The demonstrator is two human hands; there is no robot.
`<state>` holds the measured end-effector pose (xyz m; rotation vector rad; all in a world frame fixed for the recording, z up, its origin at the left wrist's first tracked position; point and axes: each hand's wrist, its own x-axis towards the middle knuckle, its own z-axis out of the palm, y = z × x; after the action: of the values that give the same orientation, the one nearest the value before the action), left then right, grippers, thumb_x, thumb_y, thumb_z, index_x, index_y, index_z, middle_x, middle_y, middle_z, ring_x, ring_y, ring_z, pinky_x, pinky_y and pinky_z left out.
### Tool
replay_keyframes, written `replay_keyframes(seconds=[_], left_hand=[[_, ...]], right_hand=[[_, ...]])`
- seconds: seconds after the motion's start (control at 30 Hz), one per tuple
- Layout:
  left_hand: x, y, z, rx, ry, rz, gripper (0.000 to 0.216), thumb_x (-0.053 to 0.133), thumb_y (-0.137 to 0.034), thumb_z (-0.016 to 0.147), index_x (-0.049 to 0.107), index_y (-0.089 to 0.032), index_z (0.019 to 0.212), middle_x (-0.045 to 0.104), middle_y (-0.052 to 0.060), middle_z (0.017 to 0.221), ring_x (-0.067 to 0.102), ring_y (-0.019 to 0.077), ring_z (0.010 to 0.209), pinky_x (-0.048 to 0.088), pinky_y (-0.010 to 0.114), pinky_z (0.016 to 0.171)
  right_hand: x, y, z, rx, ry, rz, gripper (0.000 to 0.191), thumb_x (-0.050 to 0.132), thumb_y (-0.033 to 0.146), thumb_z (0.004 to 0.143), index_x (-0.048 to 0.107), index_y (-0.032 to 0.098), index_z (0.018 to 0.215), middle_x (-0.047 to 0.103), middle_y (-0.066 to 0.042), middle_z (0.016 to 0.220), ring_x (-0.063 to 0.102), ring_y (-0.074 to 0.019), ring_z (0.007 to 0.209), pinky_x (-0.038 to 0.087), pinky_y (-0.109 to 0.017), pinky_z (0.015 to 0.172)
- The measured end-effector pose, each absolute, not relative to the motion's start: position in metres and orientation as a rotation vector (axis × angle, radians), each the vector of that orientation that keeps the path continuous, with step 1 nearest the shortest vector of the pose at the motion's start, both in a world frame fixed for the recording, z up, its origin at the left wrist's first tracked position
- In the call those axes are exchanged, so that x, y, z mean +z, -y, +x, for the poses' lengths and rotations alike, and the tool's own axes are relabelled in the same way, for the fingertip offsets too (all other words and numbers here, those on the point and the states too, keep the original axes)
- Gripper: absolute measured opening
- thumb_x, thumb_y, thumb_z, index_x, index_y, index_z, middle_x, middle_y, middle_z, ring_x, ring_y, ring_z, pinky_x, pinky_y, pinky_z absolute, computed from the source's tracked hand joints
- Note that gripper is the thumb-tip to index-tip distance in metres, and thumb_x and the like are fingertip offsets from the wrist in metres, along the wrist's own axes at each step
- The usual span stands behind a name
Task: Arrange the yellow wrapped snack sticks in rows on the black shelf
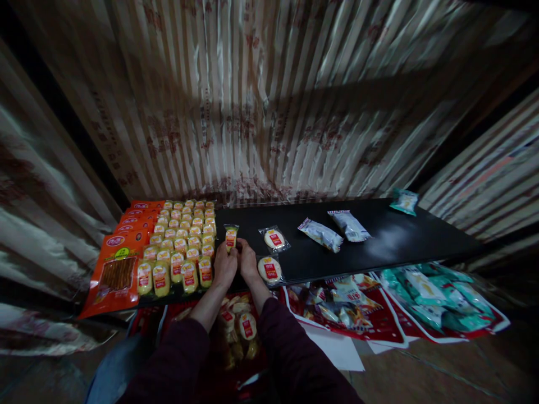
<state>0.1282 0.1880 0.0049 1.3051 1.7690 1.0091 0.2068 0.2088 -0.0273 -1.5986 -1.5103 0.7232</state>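
Note:
A small wrapped snack [230, 237] with a red and white label stands upright above the black shelf. My left hand [225, 265] is closed on its lower end. Against its right side, my right hand [247, 259] has curled fingers that also seem to grip the packet; the fingertips are partly hidden. Just left of my hands stand close rows of matching yellow wrapped snacks [181, 245]. To the right lie two round white crackers in clear wrap, a farther one [275, 239] and a nearer one [269, 270].
Orange snack bags [110, 266] overlap at the left end of the black shelf [295, 264]. Two silvery packets [320, 234] and a green packet [405, 201] lie farther right. Below are open red bags of wrapped snacks [345, 300] and green packets [438, 297]. Corrugated sheeting [261, 112] stands behind.

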Motion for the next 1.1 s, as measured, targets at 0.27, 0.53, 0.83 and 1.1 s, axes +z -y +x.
replay_keyframes(seconds=[0.27,0.53,0.83,1.1], left_hand=[[0.014,-0.207,0.130,0.918,-1.862,1.308,0.042,0.041,-0.021,0.086,0.054,-0.007,0.124,0.045,0.017,0.139,0.037,0.0209,0.133,0.026,0.028,0.109],[0.017,-0.217,0.132,0.967,-1.846,1.294,0.034,0.041,-0.020,0.086,0.060,-0.012,0.114,0.052,0.015,0.133,0.042,0.0202,0.129,0.028,0.029,0.108],[0.026,-0.236,0.135,0.909,-1.894,1.309,0.037,0.037,-0.019,0.088,0.058,-0.009,0.116,0.049,0.016,0.136,0.042,0.0192,0.130,0.028,0.025,0.107],[0.013,-0.261,0.131,0.925,-1.909,1.346,0.032,0.039,-0.016,0.087,0.063,-0.011,0.107,0.057,0.017,0.125,0.050,0.0224,0.121,0.034,0.030,0.103]], right_hand=[[-0.024,-0.232,0.204,0.762,1.463,-1.633,0.036,0.055,0.010,0.077,0.057,0.020,0.111,0.072,-0.005,0.095,0.068,-0.0164,0.087,0.051,-0.027,0.081],[-0.031,-0.249,0.201,0.765,1.445,-1.608,0.033,0.052,0.010,0.078,0.058,0.020,0.109,0.071,-0.004,0.097,0.067,-0.0153,0.088,0.050,-0.026,0.082],[-0.027,-0.274,0.197,0.775,1.492,-1.658,0.033,0.054,0.013,0.080,0.056,0.017,0.113,0.069,-0.007,0.102,0.065,-0.0167,0.094,0.049,-0.026,0.085],[-0.029,-0.289,0.192,0.763,1.453,-1.680,0.029,0.056,0.015,0.078,0.058,0.020,0.106,0.069,-0.005,0.097,0.065,-0.0160,0.089,0.049,-0.026,0.083]])
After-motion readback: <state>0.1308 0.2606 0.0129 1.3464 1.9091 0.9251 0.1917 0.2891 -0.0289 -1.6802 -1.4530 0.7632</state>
